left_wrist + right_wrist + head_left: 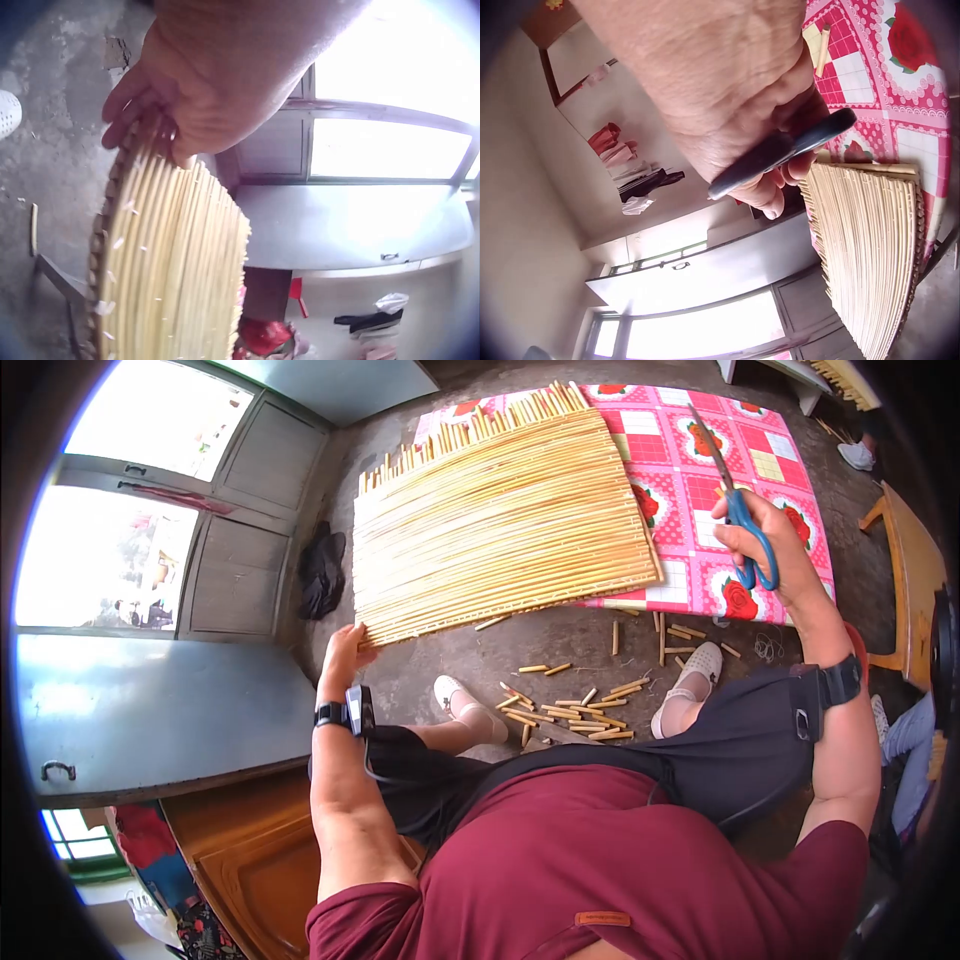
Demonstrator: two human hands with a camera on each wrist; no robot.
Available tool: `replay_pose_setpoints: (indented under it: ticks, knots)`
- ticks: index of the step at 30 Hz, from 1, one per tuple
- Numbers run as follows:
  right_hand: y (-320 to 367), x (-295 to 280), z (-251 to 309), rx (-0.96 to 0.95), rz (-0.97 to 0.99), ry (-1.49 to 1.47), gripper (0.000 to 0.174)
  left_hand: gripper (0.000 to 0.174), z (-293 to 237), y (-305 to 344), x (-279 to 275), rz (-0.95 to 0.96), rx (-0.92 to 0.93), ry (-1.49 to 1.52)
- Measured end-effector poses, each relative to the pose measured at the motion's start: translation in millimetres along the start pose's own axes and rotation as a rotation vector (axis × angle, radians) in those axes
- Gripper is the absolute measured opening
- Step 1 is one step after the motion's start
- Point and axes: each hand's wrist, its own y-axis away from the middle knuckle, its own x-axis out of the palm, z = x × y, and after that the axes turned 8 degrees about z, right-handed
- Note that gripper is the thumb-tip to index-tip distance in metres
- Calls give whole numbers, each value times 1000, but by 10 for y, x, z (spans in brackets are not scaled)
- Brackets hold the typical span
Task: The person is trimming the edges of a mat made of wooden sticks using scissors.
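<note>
A mat of thin, straw-coloured sticks (500,520) joined side by side lies on the table, its near edge reaching past the table's front. At the mat's near left corner, my left hand (346,652) pinches the edge between thumb and fingers; the left wrist view shows the stick ends (180,247) just below that thumb. My right hand (775,540) holds blue-handled scissors (738,510) above the cloth, to the right of the mat, with the blades pointing away from me. In the right wrist view the dark scissor handles (784,154) cross in front of the fingers.
A pink checked cloth with roses (740,450) covers the table. Several short cut stick pieces (590,712) lie on the floor between my feet. A grey-topped cabinet (150,705) stands at left below the windows, and a wooden stool (905,580) at right, near another person's leg (905,760).
</note>
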Motion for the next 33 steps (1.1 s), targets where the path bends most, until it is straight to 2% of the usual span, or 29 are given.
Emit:
replay_pose_setpoints:
  ticks: [1,4,8,12,13,14,16,20,23,24,25,27,28,30,32,33]
  knots:
    - [-12,18,-4,-13,8,-6,27,36,-25,126,83,101,-44,140]
    - [-68,5,-52,-56,57,64,27,30,48,330,309,98,-89,217]
    - [-121,13,-75,-98,-20,125,30,31,294,614,730,214,-59,483]
    - [-137,-23,-89,-142,-100,75,30,36,391,820,1249,518,-189,741]
    - [-141,-31,-109,-114,-109,91,24,32,339,915,1462,571,-192,780]
    - [-192,-49,-217,-171,-154,87,24,29,255,1030,1689,617,-197,818]
    - [-246,-125,-314,-115,-232,131,23,20,10,1155,2123,824,-259,850]
    - [-347,-338,-623,16,-394,274,33,21,-277,1063,2905,1026,-274,823]
    - [-389,-467,-859,107,-375,240,38,31,-654,1078,3311,1153,-247,689]
    - [-376,-489,-854,151,-367,227,39,43,-741,1087,3404,1190,-234,647]
    - [-334,-462,-728,255,-359,259,48,55,-820,1108,3487,1226,-223,605]
    - [-252,-389,-609,293,-334,110,54,74,-896,1147,3554,1307,-169,513]
    - [-215,-367,-571,308,-319,37,57,67,-872,1134,3539,1303,-156,568]
    - [-343,-401,-878,360,-212,102,61,55,-726,1076,3411,1292,-125,678]
    - [-268,-276,-720,379,-73,187,44,49,-595,1032,3160,1119,-85,818]
    - [-221,-143,-706,203,-84,105,43,44,-471,942,3050,1043,-60,927]
